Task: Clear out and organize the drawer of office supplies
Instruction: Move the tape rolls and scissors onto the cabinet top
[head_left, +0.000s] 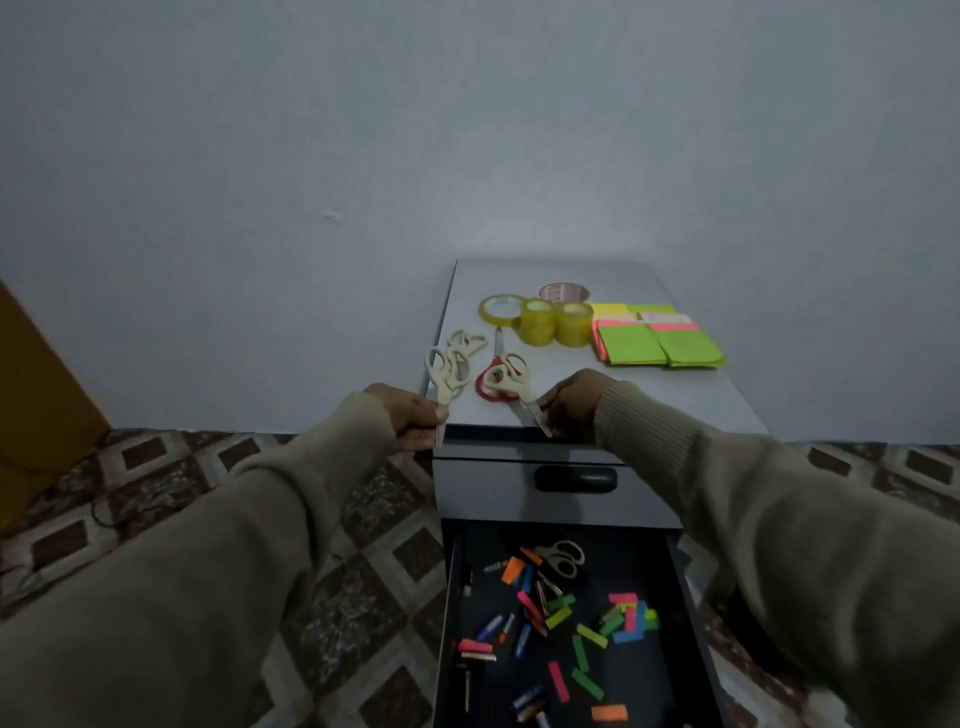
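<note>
While the open drawer (566, 623) below holds scattered sticky flags, batteries and grey scissors (563, 557), I'm laying scissors on the cabinet top: my left hand (413, 418) grips a cream pair (444, 376), my right hand (569, 408) pinches another pair (511, 387) by the blades. Next I'd judge: release both, then reach down.

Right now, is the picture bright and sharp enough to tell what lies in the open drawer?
Head view: dim, bluish light, no glare; wide-angle bending at the edges. The open drawer is dark, its small coloured items soft. The sleeves are blurred; the tape rolls on the cabinet top read clearly.
</note>
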